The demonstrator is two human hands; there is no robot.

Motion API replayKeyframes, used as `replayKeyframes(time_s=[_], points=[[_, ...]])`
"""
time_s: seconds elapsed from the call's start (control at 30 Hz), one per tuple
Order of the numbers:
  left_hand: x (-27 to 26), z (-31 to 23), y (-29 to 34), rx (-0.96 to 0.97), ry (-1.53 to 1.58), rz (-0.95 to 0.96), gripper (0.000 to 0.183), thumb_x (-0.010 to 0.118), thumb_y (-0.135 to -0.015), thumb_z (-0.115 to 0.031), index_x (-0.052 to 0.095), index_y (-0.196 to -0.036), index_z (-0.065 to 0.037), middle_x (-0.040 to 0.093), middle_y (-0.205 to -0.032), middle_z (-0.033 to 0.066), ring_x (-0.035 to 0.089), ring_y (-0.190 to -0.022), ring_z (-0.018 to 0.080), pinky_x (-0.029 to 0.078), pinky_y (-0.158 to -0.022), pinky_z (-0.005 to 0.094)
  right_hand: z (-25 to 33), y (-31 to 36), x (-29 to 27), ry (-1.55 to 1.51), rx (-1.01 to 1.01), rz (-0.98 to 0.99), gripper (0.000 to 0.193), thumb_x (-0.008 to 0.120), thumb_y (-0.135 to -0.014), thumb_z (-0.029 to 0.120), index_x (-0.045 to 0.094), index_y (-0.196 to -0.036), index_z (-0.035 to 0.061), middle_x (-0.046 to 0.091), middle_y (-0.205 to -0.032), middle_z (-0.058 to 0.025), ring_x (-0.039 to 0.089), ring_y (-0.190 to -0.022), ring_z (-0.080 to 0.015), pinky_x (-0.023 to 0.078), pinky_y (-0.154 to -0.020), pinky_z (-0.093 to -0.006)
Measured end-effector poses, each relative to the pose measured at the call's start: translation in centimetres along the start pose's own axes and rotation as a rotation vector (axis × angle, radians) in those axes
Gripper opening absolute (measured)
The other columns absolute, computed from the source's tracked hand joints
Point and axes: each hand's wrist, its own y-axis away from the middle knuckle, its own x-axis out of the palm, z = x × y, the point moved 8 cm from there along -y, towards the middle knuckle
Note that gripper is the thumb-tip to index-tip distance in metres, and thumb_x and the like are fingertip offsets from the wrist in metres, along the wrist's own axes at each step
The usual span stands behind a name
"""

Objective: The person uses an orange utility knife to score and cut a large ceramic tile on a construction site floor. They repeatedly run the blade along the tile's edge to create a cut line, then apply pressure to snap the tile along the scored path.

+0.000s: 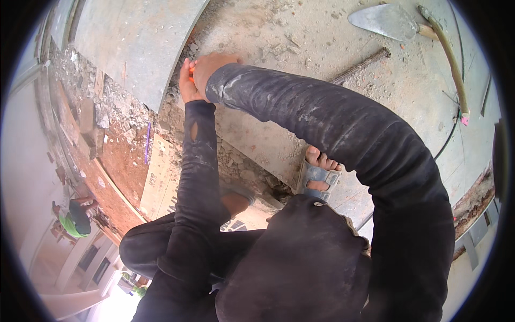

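Dusty concrete flooring [252, 137], strewn with crumbs of rubble, is bordered at upper left by a large grey slab [134, 45] and, beyond it, by broken masonry and red soil [126, 158]. Both forearms are covered by dark, dust-marked sleeves. An orange object [191, 74], mostly hidden, is located between the two hands, beside the right-hand edge of the slab. By the left hand [189, 90] the object is clasped, the fingers being curled about it; the right hand [213, 68] is laid close against the left, but its fingers are concealed, and whether they are closed cannot be told. At upper right, a pointed trowel [383, 22] is seen near a long curved wooden handle [449, 58], with a ribbed metal rod [370, 60] lying partly beneath the right sleeve. A sandalled foot [319, 176] is planted below that sleeve. At left, a purple strip [147, 142] is positioned beside a printed tan sheet [155, 180].
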Motion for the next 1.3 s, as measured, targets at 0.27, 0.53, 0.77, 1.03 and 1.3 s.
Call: replayKeyframes(time_s=[0.27, 0.53, 0.77, 1.03, 1.3], points=[[-0.7, -0.2, 1.0, 0.017, -0.042, -0.051, 0.02, 0.06, -0.089, -0.026, 0.055, -0.087, -0.008, 0.06, -0.087, 0.0046, 0.058, -0.083, 0.0177, 0.048, -0.077, 0.0349, 0.0, 0.2, 0.2, -0.161, -0.187, -0.074, 0.075, 0.074, -0.064, 0.024, 0.042, -0.13, 0.0049, 0.062, -0.092, -0.0097, 0.066, -0.076, -0.0252, 0.053, -0.063, -0.0349], [-0.5, -1.0, 2.9, 0.003, 0.18, 0.024, 0.036, 0.052, -0.092, -0.008, 0.036, -0.123, 0.001, 0.048, -0.127, 0.0225, 0.053, -0.115, 0.0279, 0.046, -0.099, 0.038, -2.7, -1.5, 0.0, -0.77, -0.213, -0.241, 0.048, 0.063, -0.08, 0.035, 0.06, -0.113, 0.0007, 0.064, -0.104, -0.0199, 0.06, -0.101, -0.0305, 0.046, -0.085, -0.0371], [0.1, -1.7, 3.2, 0.021, 0.211, 0.026, 0.033, 0.05, -0.092, -0.004, 0.038, -0.122, 0.005, 0.047, -0.128, 0.0229, 0.051, -0.116, 0.0269, 0.045, -0.1, 0.0376, -2.9, -0.7, -0.5, -0.848, -0.271, -0.277, 0.052, 0.064, -0.076, 0.034, 0.06, -0.114, -0.001, 0.063, -0.106, -0.021, 0.061, -0.099, -0.0311, 0.046, -0.085, -0.037], [1.4, -1.8, 1.7, -0.027, 0.31, 0.104, 0.025, 0.054, -0.092, -0.01, 0.048, -0.111, 0.006, 0.057, -0.108, 0.0163, 0.057, -0.105, 0.0238, 0.047, -0.094, 0.0382, -2.8, 0.0, -3.1, -0.855, -0.27, -0.366, 0.039, 0.063, -0.073, 0.032, 0.064, -0.08, -0.0065, 0.064, -0.076, -0.021, 0.065, -0.075, -0.0305, 0.049, -0.066, -0.0381], [0.1, -1.9, 0.2, -0.053, 0.176, -0.04, 0.016, 0.058, -0.089, -0.019, 0.054, -0.096, -0.005, 0.061, -0.089, 0.0056, 0.06, -0.083, 0.0191, 0.05, -0.078, 0.0378, -0.9, 1.5, -3.3, -0.574, -0.274, -0.067, 0.036, 0.059, -0.072, 0.032, 0.067, -0.085, 0.0005, 0.066, -0.083, -0.017, 0.066, -0.079, -0.0284, 0.052, -0.069, -0.0387]])
